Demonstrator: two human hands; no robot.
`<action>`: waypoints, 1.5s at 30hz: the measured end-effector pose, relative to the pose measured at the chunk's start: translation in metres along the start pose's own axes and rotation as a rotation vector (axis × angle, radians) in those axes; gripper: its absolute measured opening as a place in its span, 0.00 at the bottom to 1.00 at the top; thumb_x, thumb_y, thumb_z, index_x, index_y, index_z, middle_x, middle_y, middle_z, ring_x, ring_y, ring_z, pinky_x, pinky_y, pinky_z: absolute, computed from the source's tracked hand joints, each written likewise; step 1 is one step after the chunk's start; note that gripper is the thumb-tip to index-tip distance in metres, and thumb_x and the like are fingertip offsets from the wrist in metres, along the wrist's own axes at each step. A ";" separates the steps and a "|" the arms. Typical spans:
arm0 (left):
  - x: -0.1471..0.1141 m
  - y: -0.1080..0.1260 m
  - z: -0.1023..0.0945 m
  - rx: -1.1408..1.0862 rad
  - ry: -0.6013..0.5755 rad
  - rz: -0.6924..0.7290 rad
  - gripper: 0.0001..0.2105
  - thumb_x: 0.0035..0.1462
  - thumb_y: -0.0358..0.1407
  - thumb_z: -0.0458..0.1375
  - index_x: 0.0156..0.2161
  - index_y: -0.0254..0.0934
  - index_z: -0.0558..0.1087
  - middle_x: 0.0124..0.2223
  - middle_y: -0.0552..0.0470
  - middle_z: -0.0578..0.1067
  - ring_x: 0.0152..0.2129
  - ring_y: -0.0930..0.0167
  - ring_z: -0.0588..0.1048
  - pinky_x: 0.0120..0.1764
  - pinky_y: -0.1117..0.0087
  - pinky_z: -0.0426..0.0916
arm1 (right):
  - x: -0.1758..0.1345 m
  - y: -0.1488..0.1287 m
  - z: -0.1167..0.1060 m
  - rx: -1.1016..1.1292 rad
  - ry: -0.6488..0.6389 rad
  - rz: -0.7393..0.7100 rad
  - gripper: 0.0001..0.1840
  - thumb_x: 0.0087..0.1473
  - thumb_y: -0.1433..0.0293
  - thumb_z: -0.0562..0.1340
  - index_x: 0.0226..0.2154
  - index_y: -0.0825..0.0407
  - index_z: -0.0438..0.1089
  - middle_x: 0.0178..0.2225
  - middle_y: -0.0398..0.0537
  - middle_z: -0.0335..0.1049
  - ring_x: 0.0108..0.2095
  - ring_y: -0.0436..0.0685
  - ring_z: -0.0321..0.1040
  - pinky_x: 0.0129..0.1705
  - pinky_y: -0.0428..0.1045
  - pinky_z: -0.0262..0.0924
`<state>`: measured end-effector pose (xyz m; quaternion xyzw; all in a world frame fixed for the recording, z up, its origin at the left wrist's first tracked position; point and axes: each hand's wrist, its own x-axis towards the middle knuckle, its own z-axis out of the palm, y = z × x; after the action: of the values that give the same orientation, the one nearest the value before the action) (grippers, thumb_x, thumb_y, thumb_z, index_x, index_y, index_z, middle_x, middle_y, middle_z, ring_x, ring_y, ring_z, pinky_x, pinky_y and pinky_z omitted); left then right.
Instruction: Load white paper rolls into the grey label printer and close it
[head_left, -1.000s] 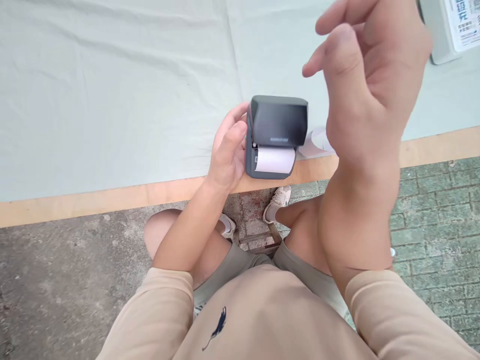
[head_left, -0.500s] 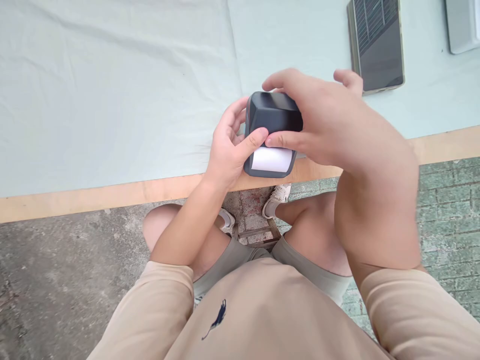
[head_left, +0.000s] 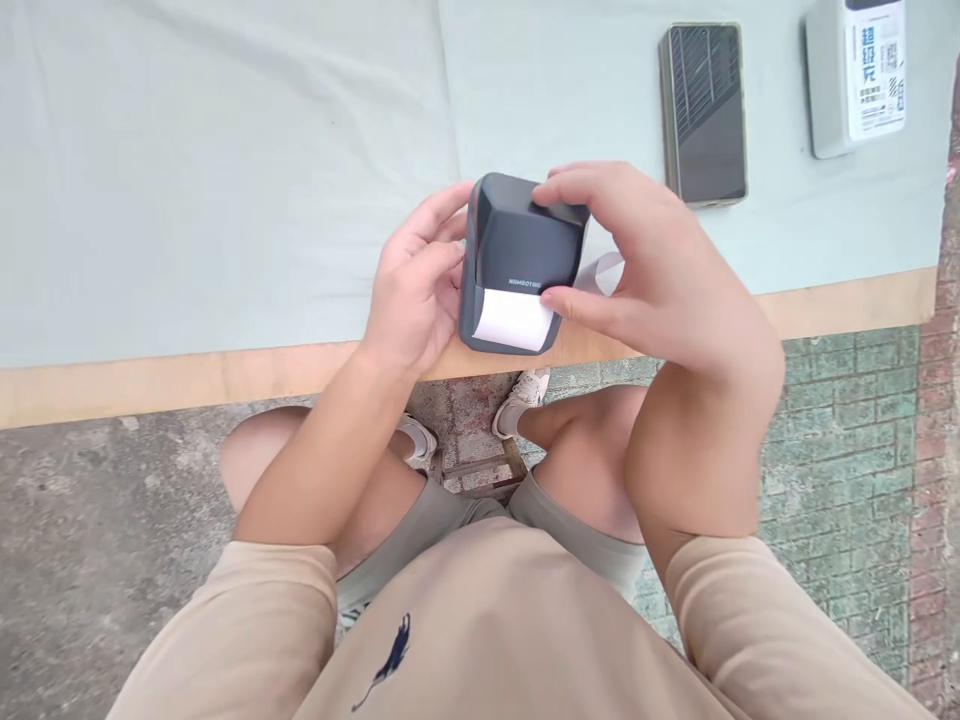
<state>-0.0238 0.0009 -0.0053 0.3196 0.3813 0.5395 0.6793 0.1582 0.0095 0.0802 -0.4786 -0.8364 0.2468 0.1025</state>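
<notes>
A dark grey label printer (head_left: 525, 245), marked NIIMBOT, is between my two hands above the table's front edge. White paper (head_left: 512, 320) covers the lower part of its front. My left hand (head_left: 411, 280) grips the printer's left side, with some fingers hidden beneath or behind it. From the right, my right hand (head_left: 652, 265) holds it too, forefinger on the top corner and thumb by the white paper. A curled white paper strip (head_left: 609, 272) shows between the printer and my right palm; which end it comes from, I cannot tell.
A dark-screened phone (head_left: 709, 110) lies on the pale cloth (head_left: 225, 200) at the back right. Farther right stands a white box (head_left: 829, 90) with a printed label. The bare wooden table edge (head_left: 187, 390) runs just above my knees.
My left thumb has come off the printer's front to its left side. My right fingers have settled on the top corner, the brand name is uncovered, and the curled strip has come into sight.
</notes>
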 end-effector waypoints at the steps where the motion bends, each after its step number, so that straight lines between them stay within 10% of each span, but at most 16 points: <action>1: 0.000 0.001 0.000 -0.006 0.018 -0.026 0.15 0.53 0.28 0.52 0.46 0.40 0.68 0.45 0.54 0.76 0.34 0.73 0.77 0.31 0.74 0.72 | 0.001 -0.001 0.001 0.000 -0.005 -0.002 0.26 0.49 0.66 0.62 0.51 0.41 0.58 0.57 0.41 0.58 0.58 0.58 0.57 0.64 0.61 0.52; 10: 0.000 0.004 0.004 -0.106 0.085 -0.137 0.17 0.51 0.27 0.56 0.47 0.41 0.67 0.45 0.53 0.75 0.22 0.82 0.71 0.23 0.81 0.66 | 0.001 0.001 0.007 0.075 0.017 -0.063 0.35 0.46 0.67 0.64 0.57 0.49 0.55 0.59 0.49 0.53 0.60 0.57 0.54 0.60 0.54 0.57; 14: 0.001 0.002 0.003 -0.162 0.075 -0.069 0.14 0.52 0.26 0.54 0.44 0.41 0.70 0.42 0.55 0.75 0.26 0.82 0.72 0.26 0.81 0.68 | 0.000 -0.005 0.008 0.043 0.691 0.066 0.12 0.50 0.71 0.61 0.40 0.53 0.65 0.40 0.47 0.65 0.39 0.50 0.65 0.39 0.48 0.62; 16: 0.001 0.001 0.003 -0.163 0.054 -0.049 0.12 0.54 0.29 0.54 0.44 0.41 0.70 0.43 0.54 0.74 0.27 0.81 0.72 0.26 0.81 0.68 | 0.000 -0.009 0.008 0.085 0.833 0.103 0.02 0.53 0.72 0.58 0.30 0.53 0.64 0.28 0.43 0.62 0.28 0.46 0.60 0.30 0.45 0.56; 20: 0.002 -0.004 0.002 -0.064 0.054 0.016 0.19 0.46 0.33 0.64 0.45 0.43 0.69 0.47 0.53 0.72 0.43 0.71 0.74 0.34 0.76 0.72 | -0.001 -0.014 0.008 0.048 0.479 0.050 0.03 0.52 0.71 0.59 0.28 0.51 0.67 0.25 0.40 0.68 0.28 0.47 0.64 0.31 0.46 0.57; 23: 0.002 -0.008 0.002 -0.004 0.073 0.095 0.25 0.40 0.36 0.69 0.46 0.43 0.69 0.48 0.52 0.71 0.51 0.65 0.69 0.37 0.75 0.72 | 0.001 -0.015 0.008 -0.064 0.475 0.041 0.04 0.53 0.71 0.59 0.32 0.48 0.69 0.34 0.40 0.73 0.37 0.50 0.70 0.38 0.47 0.61; 39: 0.007 -0.022 -0.012 0.113 -0.075 0.249 0.28 0.39 0.43 0.69 0.48 0.47 0.69 0.52 0.54 0.71 0.54 0.64 0.68 0.48 0.67 0.72 | 0.023 -0.014 0.014 -0.375 0.004 0.180 0.16 0.50 0.70 0.57 0.43 0.45 0.70 0.34 0.46 0.72 0.35 0.59 0.65 0.28 0.50 0.50; 45: -0.004 -0.009 -0.003 0.085 -0.056 0.156 0.21 0.48 0.33 0.63 0.49 0.45 0.68 0.53 0.54 0.70 0.54 0.69 0.68 0.48 0.74 0.70 | 0.016 -0.020 0.007 -0.266 0.127 0.071 0.17 0.44 0.72 0.60 0.39 0.45 0.72 0.33 0.42 0.72 0.29 0.54 0.64 0.24 0.48 0.45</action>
<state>-0.0228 -0.0051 -0.0139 0.3919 0.3586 0.5650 0.6314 0.1325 0.0123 0.0835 -0.5320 -0.8360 0.1064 0.0819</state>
